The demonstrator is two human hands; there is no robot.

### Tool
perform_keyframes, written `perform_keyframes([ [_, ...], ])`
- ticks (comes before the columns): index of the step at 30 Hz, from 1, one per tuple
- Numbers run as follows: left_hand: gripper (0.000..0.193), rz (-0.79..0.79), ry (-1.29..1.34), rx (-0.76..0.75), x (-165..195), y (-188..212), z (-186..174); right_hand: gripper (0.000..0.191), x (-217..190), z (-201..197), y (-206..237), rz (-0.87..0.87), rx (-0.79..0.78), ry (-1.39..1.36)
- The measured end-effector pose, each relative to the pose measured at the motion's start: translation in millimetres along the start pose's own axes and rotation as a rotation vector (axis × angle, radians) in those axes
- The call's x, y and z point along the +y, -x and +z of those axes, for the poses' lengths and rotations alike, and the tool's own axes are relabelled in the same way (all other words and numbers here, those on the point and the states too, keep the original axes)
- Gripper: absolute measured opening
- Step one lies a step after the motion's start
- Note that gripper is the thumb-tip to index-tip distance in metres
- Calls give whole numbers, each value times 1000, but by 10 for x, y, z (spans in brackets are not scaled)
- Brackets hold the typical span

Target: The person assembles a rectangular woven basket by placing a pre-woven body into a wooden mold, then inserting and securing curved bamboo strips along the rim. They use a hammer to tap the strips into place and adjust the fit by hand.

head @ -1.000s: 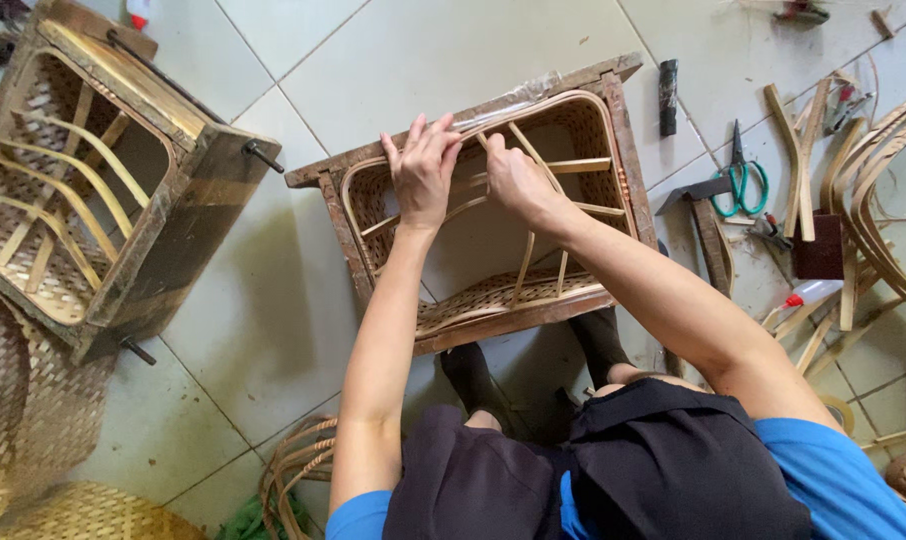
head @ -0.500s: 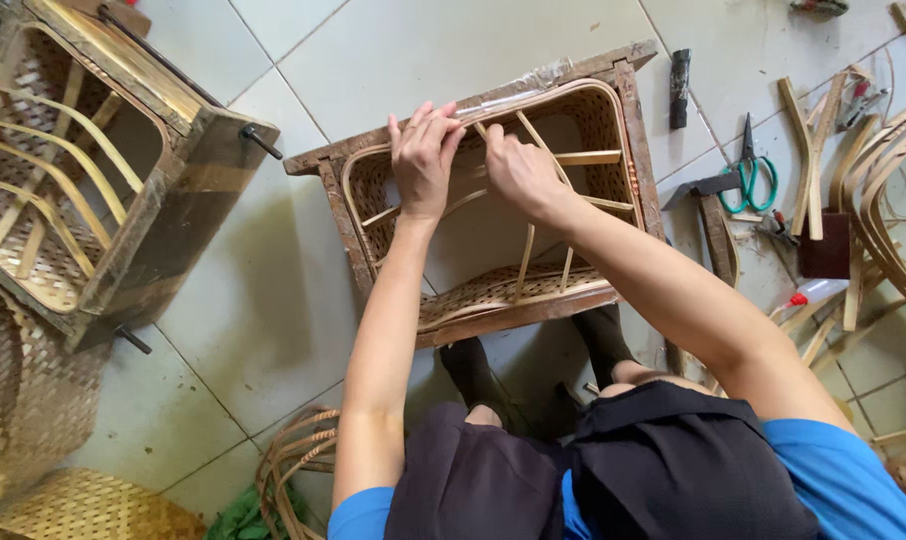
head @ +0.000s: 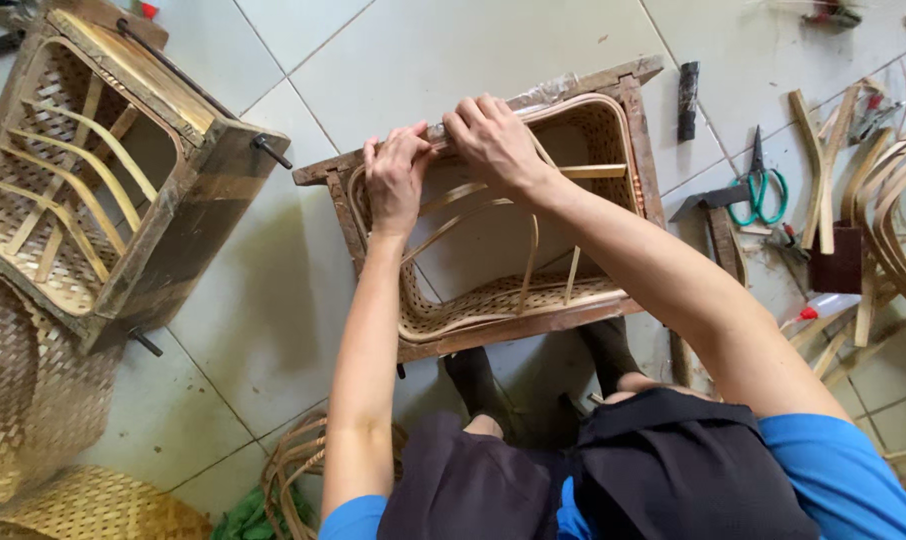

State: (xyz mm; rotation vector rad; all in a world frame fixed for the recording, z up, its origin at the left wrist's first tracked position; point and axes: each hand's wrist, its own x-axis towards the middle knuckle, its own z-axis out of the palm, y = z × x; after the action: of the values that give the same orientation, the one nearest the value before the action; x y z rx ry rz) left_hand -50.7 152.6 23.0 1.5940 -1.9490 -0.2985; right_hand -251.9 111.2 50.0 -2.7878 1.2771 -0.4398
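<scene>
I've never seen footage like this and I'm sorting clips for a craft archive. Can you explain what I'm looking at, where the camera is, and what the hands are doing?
The camera sits on a person's head and looks down, so you see their own arms, lap and feet on a tiled floor. There is no machine: just two bare hands. Both the left hand and the right hand rest on the far top edge of a wooden frame that holds a half-woven basket; they press on its rim strip. Whether the fingers pinch anything is too small to tell. To the left lies a second frame with a basket in it. To the right lie green-handled scissors and loose bamboo strips.
</scene>
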Motion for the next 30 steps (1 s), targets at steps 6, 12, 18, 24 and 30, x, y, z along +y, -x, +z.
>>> perform_keyframes([
  [6,12,62,95,32,242,115,-336,27,62,-104,153,-25,48,-222],
  [12,6,-110,16,-1,307,422,-428,34,1804,-264,1510,399,472,-198],
  [18,12,100,-191,54,461,642,-381,61,2644,-223,3005,751,-5,274],
  [24,43,70,74,-280,1299,1900,-673,21,2604,-182,2976,611,-99,193],
  [30,59,43,37,-228,1314,2322,-656,16,2354,-658,1935,398,149,-52],
])
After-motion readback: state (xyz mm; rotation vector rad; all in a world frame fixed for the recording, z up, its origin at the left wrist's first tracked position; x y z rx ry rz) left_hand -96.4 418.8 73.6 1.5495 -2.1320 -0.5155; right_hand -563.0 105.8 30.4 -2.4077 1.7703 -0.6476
